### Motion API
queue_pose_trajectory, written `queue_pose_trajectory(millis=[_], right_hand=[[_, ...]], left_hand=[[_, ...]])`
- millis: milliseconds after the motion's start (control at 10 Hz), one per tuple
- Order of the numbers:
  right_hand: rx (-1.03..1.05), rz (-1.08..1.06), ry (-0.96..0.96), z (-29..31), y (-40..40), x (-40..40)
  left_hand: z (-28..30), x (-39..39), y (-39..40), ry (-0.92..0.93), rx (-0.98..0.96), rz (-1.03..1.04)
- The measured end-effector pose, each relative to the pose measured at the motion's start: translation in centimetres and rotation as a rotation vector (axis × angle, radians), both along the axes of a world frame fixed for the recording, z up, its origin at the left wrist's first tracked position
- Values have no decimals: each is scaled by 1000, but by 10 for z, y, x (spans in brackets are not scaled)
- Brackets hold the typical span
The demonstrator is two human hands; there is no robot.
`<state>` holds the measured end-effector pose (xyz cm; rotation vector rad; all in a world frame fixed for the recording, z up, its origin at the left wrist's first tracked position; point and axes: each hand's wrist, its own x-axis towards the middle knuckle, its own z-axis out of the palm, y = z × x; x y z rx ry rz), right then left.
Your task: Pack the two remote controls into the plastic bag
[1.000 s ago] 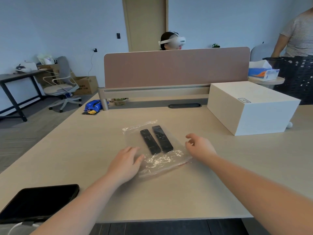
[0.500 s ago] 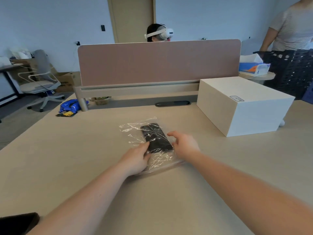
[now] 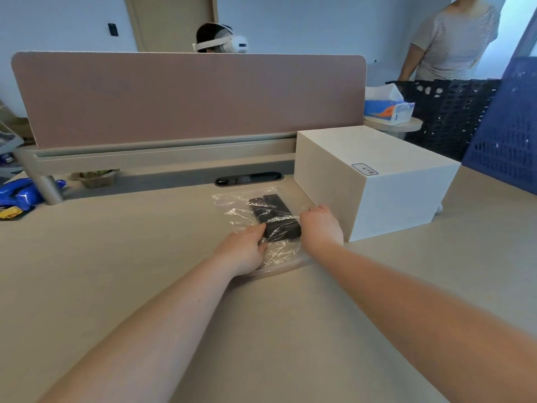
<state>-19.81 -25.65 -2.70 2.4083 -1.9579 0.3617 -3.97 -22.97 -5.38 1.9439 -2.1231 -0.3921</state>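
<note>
Two black remote controls (image 3: pixel 276 219) lie side by side inside a clear, crinkled plastic bag (image 3: pixel 232 207) on the beige table (image 3: pixel 116 271). My left hand (image 3: pixel 242 251) presses on the bag's near left part, fingertips against the left remote's near end. My right hand (image 3: pixel 321 228) rests on the bag's right side, fingers touching the right remote. Both hands hold the bag with the remotes between them. The near ends of the remotes are partly hidden by my fingers.
A white box (image 3: pixel 377 181) stands just right of my right hand. A brown divider panel (image 3: pixel 189 97) runs along the table's far edge, with a cable slot (image 3: pixel 248 179) below it. Blue packets (image 3: pixel 20 193) lie far left. Two people are beyond the divider.
My hands have closed in from either side onto the bag and remotes. The bag and remotes have shifted away from me, toward the white box, and my view has moved closer.
</note>
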Motion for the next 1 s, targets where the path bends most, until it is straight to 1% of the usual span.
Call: queue_pose_trajectory(millis=[100, 400, 500, 600, 700, 900, 1000], right_hand=[[-10, -12, 51, 1, -13, -2], [-19, -66, 118, 7, -40, -4], [-39, -54, 180, 3, -45, -7], [-42, -34, 199, -2, -45, -11], [-51, -24, 175, -6, -41, -14], [-77, 54, 29, -8, -17, -26], [-62, 57, -127, -9, 5, -37]], left_hand=[[0, -6, -20, 0, 24, -13], [4, -21, -52, -19, 40, -35], [2, -22, -52, 9, 7, -35], [-4, -17, -45, 33, -57, -14], [-6, -11, -32, 1, -109, 18], [-13, 2, 0, -5, -119, 113], [-19, 4, 13, 4, -151, 145]])
